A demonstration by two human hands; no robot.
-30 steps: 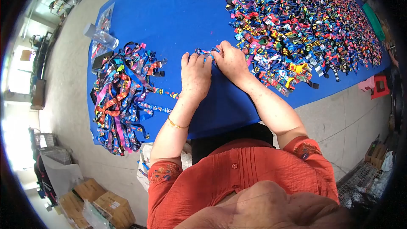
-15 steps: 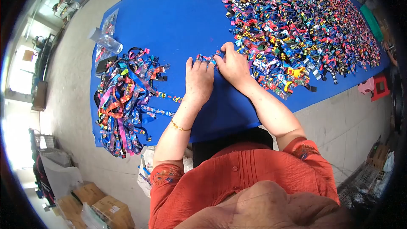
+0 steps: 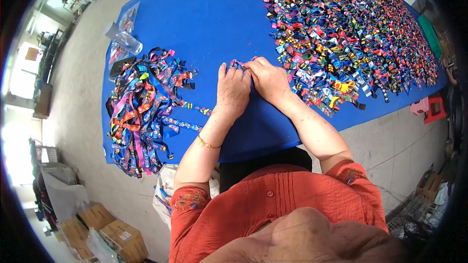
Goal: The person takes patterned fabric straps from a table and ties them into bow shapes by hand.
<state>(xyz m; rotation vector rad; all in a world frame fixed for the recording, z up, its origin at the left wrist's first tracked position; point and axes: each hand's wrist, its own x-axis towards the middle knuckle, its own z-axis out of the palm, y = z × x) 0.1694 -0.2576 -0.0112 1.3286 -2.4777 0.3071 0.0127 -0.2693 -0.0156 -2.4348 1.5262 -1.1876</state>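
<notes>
Left hand point(image 3: 235, 90): curled on patterned ribbon strap point(image 3: 237, 64) | right hand point(image 3: 271, 82): pinching same strap | loose strap heap point(image 3: 139, 112): left of left hand | looped straps point(image 3: 341, 34): right of right hand

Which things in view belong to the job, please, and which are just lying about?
Likely job: multicoloured patterned fabric strap in left hand and right hand; tangled multicoloured strap pile; multicoloured looped strap rows.
Seemingly lying about: clear plastic cylinder; brown cardboard boxes; red plastic stool.

Left forearm point(image 3: 208, 134), right forearm point(image 3: 314, 125) stretched forward, converging. Left hand point(image 3: 235, 90) back up, fingers point(image 3: 230, 74) curled gripping. Right hand point(image 3: 270, 82) just beside, pinching.
</notes>
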